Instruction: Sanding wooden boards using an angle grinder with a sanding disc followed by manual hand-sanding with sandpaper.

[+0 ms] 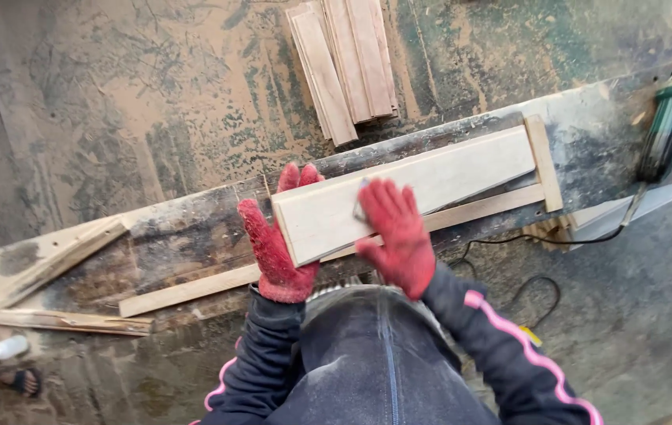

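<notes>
On the dusty workbench (194, 228) below me lies a pale wooden board (407, 189), resting along a thin wood strip (194, 290) and butted against a short stop block (544, 161). My left hand (277, 236), in a red glove, cups the board's near end, fingers curled over its edge. My right hand (395, 232) lies flat on top, fingers spread. A green power tool (670, 118) sits at the bench's far right; stacked planks (344, 63) lie on the floor beyond
</notes>
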